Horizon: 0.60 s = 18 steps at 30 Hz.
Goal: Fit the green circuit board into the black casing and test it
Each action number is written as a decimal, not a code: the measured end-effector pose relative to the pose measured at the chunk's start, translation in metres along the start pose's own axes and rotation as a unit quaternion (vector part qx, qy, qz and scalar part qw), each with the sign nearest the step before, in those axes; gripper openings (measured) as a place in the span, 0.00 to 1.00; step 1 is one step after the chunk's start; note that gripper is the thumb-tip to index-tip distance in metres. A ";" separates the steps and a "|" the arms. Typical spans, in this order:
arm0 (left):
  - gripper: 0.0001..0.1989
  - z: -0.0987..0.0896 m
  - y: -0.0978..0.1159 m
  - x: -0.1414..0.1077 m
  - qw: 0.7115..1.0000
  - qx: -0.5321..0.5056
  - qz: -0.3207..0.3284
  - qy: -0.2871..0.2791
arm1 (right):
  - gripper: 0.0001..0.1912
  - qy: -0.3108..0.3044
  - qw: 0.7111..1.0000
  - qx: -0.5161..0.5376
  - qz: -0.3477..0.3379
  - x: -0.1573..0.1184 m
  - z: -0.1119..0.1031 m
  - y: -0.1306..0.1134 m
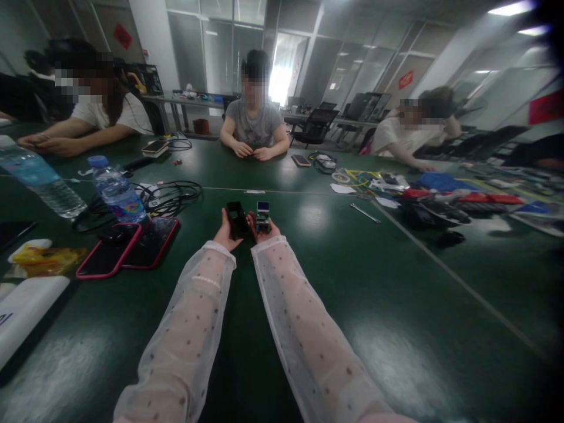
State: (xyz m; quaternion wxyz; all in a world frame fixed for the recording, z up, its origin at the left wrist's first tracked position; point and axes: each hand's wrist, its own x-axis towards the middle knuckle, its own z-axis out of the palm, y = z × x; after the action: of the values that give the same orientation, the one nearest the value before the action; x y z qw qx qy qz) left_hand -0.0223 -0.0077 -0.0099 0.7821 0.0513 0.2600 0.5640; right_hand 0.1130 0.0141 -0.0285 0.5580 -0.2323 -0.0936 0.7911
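Note:
Both my arms, in sheer dotted sleeves, reach forward over the dark green table [352, 282]. My left hand [226, 235] is closed on a black phone-like case [237, 220], with its dark side facing up. Just to the right, my right hand [267, 233] grips a small green circuit board [263, 221] that has a little screen [263, 207] at its top end. The two objects are side by side, a small gap between them. Fingers beneath both objects are partly hidden.
Two red-edged phones [152, 242], a blue-capped bottle [117, 191], a larger bottle [48, 182] and black cables [176, 197] lie or stand left. A wrench [365, 213] and tools with a blue cloth [445, 181] are right. Three people sit across the table.

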 end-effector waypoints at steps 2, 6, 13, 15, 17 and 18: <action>0.30 0.000 0.000 0.000 1.000 0.005 0.002 0.004 | 0.25 -0.005 1.000 0.002 0.000 0.001 -0.002 0.000; 0.31 -0.001 -0.001 0.001 1.000 0.010 0.001 -0.005 | 0.25 -0.019 1.000 0.011 0.008 0.004 -0.005 -0.001; 0.30 0.000 -0.001 0.001 1.000 0.009 0.007 0.008 | 0.24 -0.002 1.000 0.008 0.005 0.002 -0.002 -0.001; 0.30 0.001 -0.001 0.000 1.000 0.011 0.009 0.011 | 0.25 0.014 1.000 -0.003 0.008 0.002 0.002 -0.001; 0.30 0.001 -0.001 0.000 1.000 0.015 0.011 0.003 | 0.25 0.028 0.999 -0.023 0.017 0.002 0.005 -0.002; 0.31 0.001 -0.001 0.000 1.000 0.020 0.011 -0.001 | 0.25 0.034 0.999 -0.037 0.021 0.003 0.007 -0.002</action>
State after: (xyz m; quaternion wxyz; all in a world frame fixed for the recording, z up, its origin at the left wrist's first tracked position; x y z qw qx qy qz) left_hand -0.0205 -0.0078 -0.0095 0.7752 0.0704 0.2695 0.5670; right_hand 0.1109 0.0183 -0.0222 0.5352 -0.2812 -0.0986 0.7904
